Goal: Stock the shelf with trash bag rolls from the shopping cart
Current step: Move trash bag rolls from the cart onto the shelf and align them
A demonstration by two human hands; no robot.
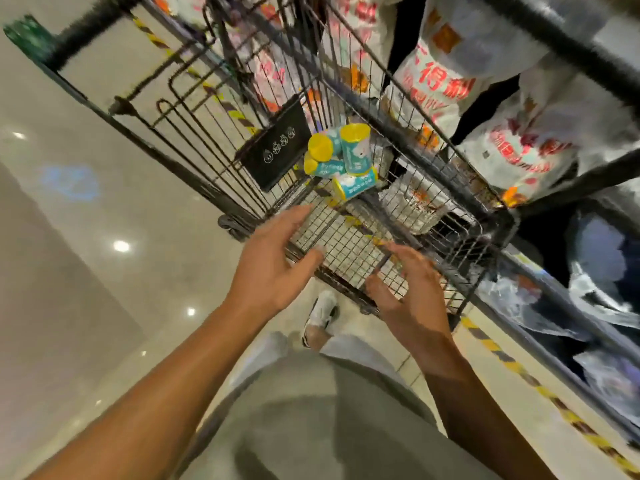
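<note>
Rolls (341,157): four, mid-frame in cart (214,140). Left hand (273,261), right hand (408,292): fingers spread wide, holding nothing, lower centre.

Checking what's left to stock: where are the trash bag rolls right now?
In the head view, the trash bag rolls lie clustered inside the shopping cart, beside its black flap, beyond both open hands.

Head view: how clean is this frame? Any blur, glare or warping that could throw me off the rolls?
Head view: strong wide-angle warping bends the cart and shelf; motion blur smears the frame edges and the bags on the shelf; ceiling lights glare off the glossy floor; the rolls near the centre stay fairly sharp; both open hands, left and right, are slightly soft.
</note>
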